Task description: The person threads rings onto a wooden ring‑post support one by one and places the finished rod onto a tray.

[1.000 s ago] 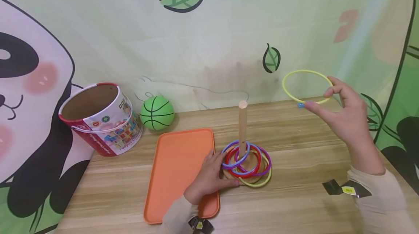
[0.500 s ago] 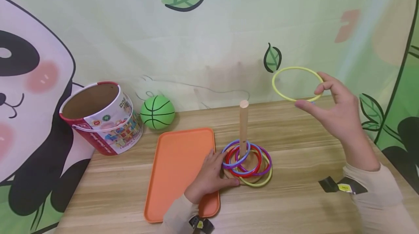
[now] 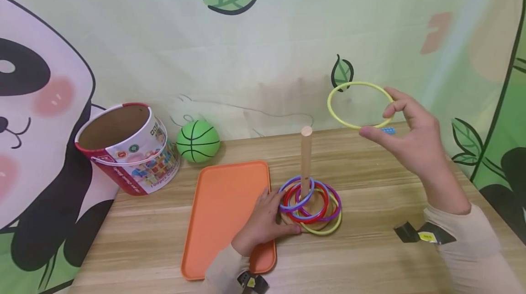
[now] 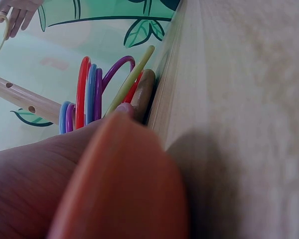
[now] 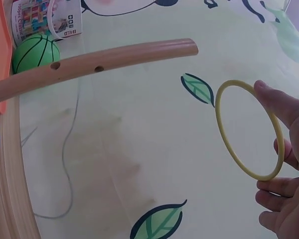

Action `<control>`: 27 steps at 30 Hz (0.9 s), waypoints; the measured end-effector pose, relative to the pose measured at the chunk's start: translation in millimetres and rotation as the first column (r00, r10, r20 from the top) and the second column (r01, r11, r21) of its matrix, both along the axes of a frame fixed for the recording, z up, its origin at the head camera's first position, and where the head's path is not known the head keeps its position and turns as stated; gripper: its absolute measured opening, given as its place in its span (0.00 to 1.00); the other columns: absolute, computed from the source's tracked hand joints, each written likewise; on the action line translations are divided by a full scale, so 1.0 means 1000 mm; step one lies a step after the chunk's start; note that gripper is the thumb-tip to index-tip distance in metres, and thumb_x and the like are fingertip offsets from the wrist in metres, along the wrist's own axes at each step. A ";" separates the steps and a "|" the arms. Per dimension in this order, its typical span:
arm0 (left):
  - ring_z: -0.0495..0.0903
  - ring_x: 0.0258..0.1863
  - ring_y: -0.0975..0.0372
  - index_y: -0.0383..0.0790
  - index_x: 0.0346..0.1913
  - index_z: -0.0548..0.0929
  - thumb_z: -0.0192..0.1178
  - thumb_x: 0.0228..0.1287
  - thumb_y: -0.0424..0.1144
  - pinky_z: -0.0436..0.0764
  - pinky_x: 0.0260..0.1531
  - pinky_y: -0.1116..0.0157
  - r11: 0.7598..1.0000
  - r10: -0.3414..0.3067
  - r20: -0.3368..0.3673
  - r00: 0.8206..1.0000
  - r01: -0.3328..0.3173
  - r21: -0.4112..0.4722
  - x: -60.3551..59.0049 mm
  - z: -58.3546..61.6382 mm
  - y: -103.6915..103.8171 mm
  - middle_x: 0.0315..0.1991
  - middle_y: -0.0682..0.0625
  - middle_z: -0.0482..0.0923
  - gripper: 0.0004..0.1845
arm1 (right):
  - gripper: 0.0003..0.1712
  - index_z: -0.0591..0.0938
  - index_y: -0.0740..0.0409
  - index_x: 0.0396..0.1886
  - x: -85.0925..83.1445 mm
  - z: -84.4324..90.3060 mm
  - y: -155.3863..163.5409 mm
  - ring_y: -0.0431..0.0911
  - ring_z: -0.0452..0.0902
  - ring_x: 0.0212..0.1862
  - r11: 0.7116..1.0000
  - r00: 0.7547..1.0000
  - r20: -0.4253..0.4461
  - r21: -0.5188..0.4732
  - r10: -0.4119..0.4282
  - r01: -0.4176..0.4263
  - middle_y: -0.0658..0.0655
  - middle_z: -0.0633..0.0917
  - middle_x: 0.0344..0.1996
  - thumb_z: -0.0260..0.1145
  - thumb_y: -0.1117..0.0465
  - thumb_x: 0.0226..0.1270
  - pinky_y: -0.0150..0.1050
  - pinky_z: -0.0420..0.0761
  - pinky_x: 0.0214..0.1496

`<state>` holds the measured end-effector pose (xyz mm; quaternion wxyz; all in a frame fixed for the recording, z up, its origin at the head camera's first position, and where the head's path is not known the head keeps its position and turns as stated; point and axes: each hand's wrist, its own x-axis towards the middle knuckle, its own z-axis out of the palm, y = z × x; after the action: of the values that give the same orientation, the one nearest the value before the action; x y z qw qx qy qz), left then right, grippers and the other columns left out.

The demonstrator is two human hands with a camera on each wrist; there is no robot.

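Note:
A wooden peg stand (image 3: 306, 159) stands upright with several thin red, blue, purple and yellow rings lying around its foot. The purple ring (image 3: 338, 196) leans out to the right. My left hand (image 3: 263, 223) holds the stand's round base from the left, thumb at the near edge and fingers at the far left edge, touching the rings. Raised to the right of the peg, my right hand (image 3: 411, 136) pinches a yellow ring (image 3: 357, 83) between thumb and fingers. That ring hangs above peg height, apart from the peg, and shows whole in the right wrist view.
An orange tray (image 3: 230, 184) lies under my left forearm. Behind it are a green ball (image 3: 198, 141) and a tall cardboard bucket (image 3: 144, 161) with a handle. A small blue block (image 3: 388, 130) sits at the table's back edge, by the printed cloth backdrop (image 3: 283, 34).
My right hand has moved left with the yellow ring, bringing it closer to the peg. The left hand and the stand have stayed in place.

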<state>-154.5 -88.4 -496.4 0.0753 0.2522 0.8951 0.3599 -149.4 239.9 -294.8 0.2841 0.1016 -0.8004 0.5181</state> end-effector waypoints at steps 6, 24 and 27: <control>0.41 0.82 0.34 0.38 0.82 0.62 0.79 0.55 0.60 0.43 0.79 0.38 1.000 0.001 -0.001 1.000 -0.001 -0.002 0.000 0.001 0.000 0.82 0.37 0.56 0.58 | 0.26 0.75 0.66 0.37 0.003 0.004 -0.010 0.47 0.66 0.78 0.999 0.999 0.003 0.008 0.040 -0.040 0.57 0.76 0.74 0.87 0.69 0.49 0.39 0.63 0.78; 0.43 0.82 0.33 0.35 0.81 0.62 0.79 0.55 0.60 0.45 0.79 0.38 1.000 -0.002 -0.026 1.000 0.001 -0.011 0.000 0.000 0.000 0.82 0.35 0.57 0.59 | 0.27 0.77 0.59 0.34 0.005 0.001 -0.038 0.53 0.71 0.75 0.979 0.985 -0.078 0.148 0.156 -0.143 0.52 0.80 0.71 0.89 0.68 0.43 0.38 0.66 0.72; 0.42 0.82 0.34 0.37 0.82 0.62 0.79 0.55 0.61 0.44 0.79 0.38 1.000 -0.002 -0.017 1.000 0.001 -0.012 0.000 0.000 0.000 0.82 0.37 0.56 0.59 | 0.27 0.77 0.58 0.34 0.006 -0.001 -0.040 0.53 0.71 0.75 0.973 0.981 -0.082 0.166 0.173 -0.158 0.52 0.79 0.71 0.89 0.67 0.44 0.40 0.67 0.72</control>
<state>-155.0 -88.5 -496.1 0.0695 0.2555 0.8977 0.3523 -143.8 199.5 -295.7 0.2688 0.2150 -0.8133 0.4692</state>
